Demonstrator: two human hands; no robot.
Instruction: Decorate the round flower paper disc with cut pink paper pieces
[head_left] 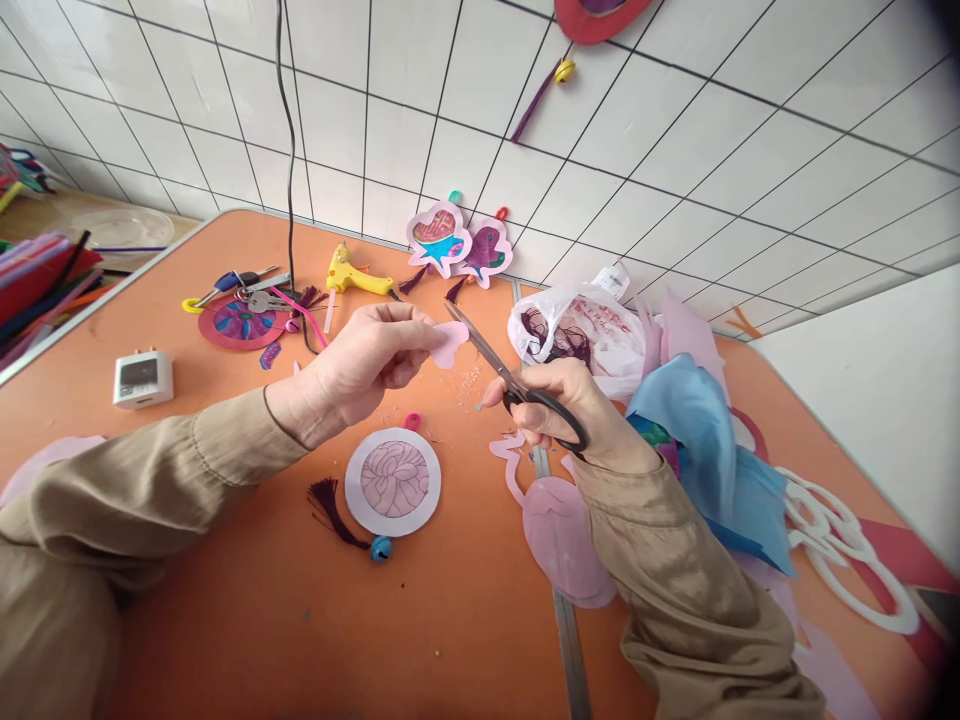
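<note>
My left hand [367, 360] pinches a small pink paper piece [452, 343] with a rounded, lobed edge. In my right hand [574, 400] is a pair of scissors [502, 370] with black handles, its blades pointing up and left, close to the paper's right edge. Whether the blades touch the paper I cannot tell. Below my hands lies a round white-rimmed ornament [396, 482] with a pink flower drawing, a dark tassel [328, 508] and a blue bell [381, 549]. Under my right wrist rests an oval pink paper piece [568, 540].
Near the back are a yellow glue gun [352, 272], keys [262, 300] on a red-rimmed disc, and two pink-edged ornaments [439, 240] against the tiled wall. A white charger [143, 378] stands left. At right are a plastic bag [585, 335], blue fabric [690, 430] and white cut-outs [847, 550].
</note>
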